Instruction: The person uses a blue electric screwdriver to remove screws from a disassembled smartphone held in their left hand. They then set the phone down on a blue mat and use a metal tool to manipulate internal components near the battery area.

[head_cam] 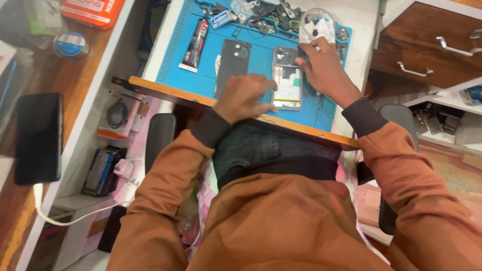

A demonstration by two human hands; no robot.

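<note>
— Steadying the opened phone [287, 80] on the blue repair mat [175, 60], the left hand [244, 98] lies open, fingers spread against its lower edge.

— And the right hand [324, 68]?

— Fingertips pinched at the camera end; what they hold I cannot tell. Best press lightly and keep the phone flat, clear of the back cover [233, 65] beside it.
</note>
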